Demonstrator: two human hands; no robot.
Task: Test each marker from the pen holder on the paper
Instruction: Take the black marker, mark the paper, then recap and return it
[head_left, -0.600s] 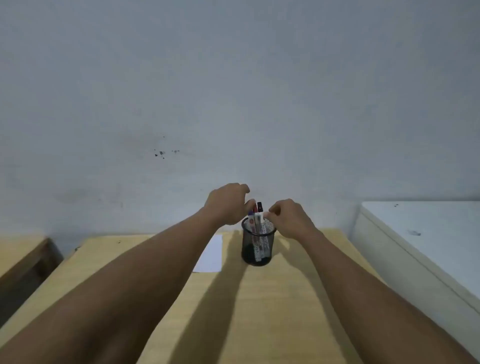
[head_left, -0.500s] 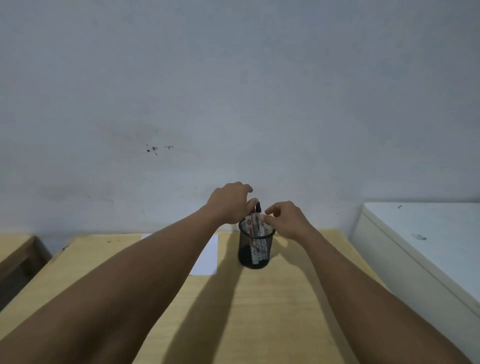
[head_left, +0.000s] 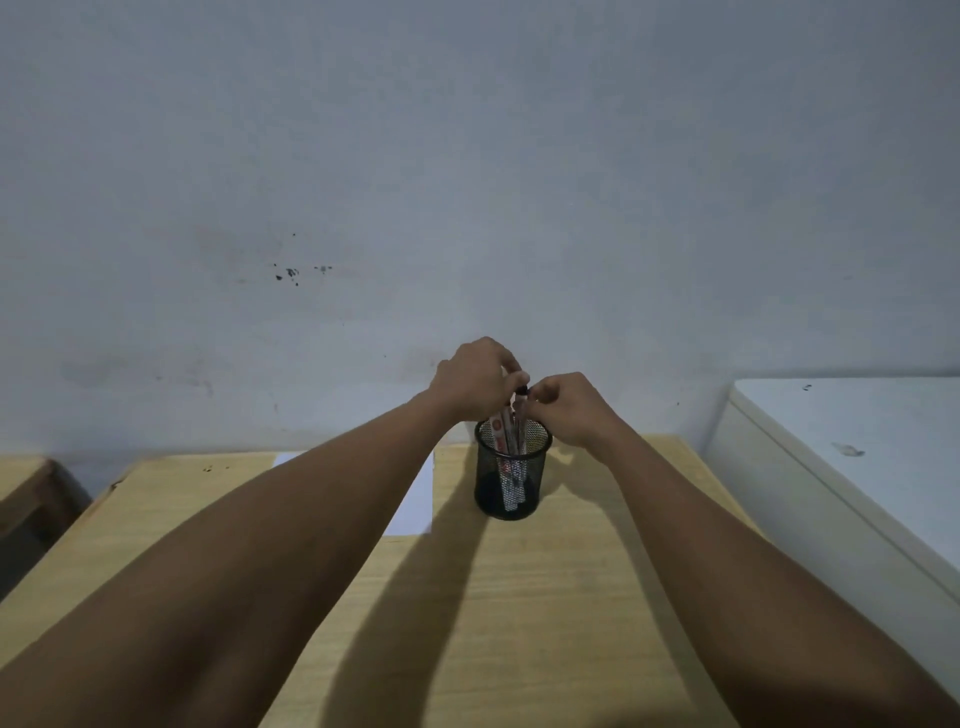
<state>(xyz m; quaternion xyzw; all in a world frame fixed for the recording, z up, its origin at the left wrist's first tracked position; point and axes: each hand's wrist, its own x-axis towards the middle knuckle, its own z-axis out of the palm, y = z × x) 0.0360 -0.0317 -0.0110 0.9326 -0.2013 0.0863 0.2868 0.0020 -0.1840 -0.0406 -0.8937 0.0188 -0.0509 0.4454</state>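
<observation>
Both hands over mesh pen holder (head_left: 511, 480): left hand (head_left: 475, 379) & right hand (head_left: 569, 408) pinch tops of markers (head_left: 511, 441); red label print on barrels unreadable; paper (head_left: 415, 499) just left

paper (head_left: 415, 499) mostly hidden by left forearm (head_left: 291, 525).

I see a dim, bluish-grey scene; my bare forearms cast long dark shadows toward me across the pale wooden tabletop (head_left: 545, 597). Soft focus, slight wide-angle bending at edges, no glare.
</observation>
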